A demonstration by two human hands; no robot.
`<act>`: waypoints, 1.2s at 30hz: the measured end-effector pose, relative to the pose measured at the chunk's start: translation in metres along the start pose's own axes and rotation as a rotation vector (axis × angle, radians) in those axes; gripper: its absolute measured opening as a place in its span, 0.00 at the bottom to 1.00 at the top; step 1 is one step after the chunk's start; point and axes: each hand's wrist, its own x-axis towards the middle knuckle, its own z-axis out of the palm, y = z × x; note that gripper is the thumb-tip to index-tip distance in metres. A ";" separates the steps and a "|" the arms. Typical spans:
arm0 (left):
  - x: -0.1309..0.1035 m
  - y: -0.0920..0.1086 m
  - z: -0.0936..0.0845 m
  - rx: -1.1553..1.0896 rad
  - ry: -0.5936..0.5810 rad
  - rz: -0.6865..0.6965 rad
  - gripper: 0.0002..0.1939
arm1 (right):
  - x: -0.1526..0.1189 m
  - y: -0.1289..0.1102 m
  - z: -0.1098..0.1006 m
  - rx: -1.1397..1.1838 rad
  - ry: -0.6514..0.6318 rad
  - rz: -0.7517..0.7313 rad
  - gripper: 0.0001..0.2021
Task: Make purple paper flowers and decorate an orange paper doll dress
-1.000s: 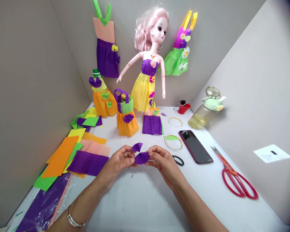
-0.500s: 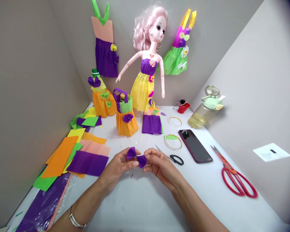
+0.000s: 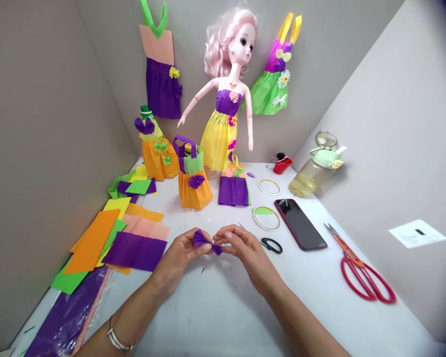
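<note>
A small purple pleated bow [image 3: 199, 239] is held over the table in front of me. My left hand [image 3: 180, 255] pinches its left fan near the middle between thumb and fingers. At the other end, my right hand [image 3: 247, 253] has its fingertips closed on the right fan, covering most of it. Just behind the right hand lie small black-handled scissors [image 3: 271, 245], their blades partly hidden. A tiny purple scrap [image 3: 202, 270] rests on the table below the bow.
Coloured fabric pieces [image 3: 136, 250] are piled at left. A doll [image 3: 226, 139] and dressed bottles [image 3: 195, 191] stand at the back. To the right are tape rolls [image 3: 266, 219], a phone [image 3: 301, 224], red-handled scissors [image 3: 367, 277] and a tilted-looking drink bottle [image 3: 307, 176].
My right fingers have shifted slightly left and over the bow's right fan, which now shows less. The left hand stays nearly in place, and the left fan has turned a little.
</note>
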 end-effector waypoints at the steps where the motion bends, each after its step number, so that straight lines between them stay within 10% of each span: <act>1: 0.000 -0.001 0.000 0.007 0.012 0.000 0.08 | -0.001 0.000 0.001 -0.083 -0.009 -0.038 0.13; 7: 0.000 -0.007 -0.003 0.013 0.066 -0.020 0.09 | -0.004 0.006 0.008 -0.445 0.009 -0.153 0.05; 20: 0.001 -0.005 0.001 0.019 0.075 -0.005 0.08 | 0.002 0.010 0.002 -0.305 -0.028 -0.006 0.05; 29: 0.001 -0.007 -0.001 -0.118 0.201 -0.057 0.11 | -0.028 -0.026 -0.053 -1.575 0.245 -0.086 0.09; 36: 0.001 -0.007 0.000 -0.198 0.203 -0.069 0.13 | -0.035 -0.002 -0.068 -1.755 0.122 0.006 0.10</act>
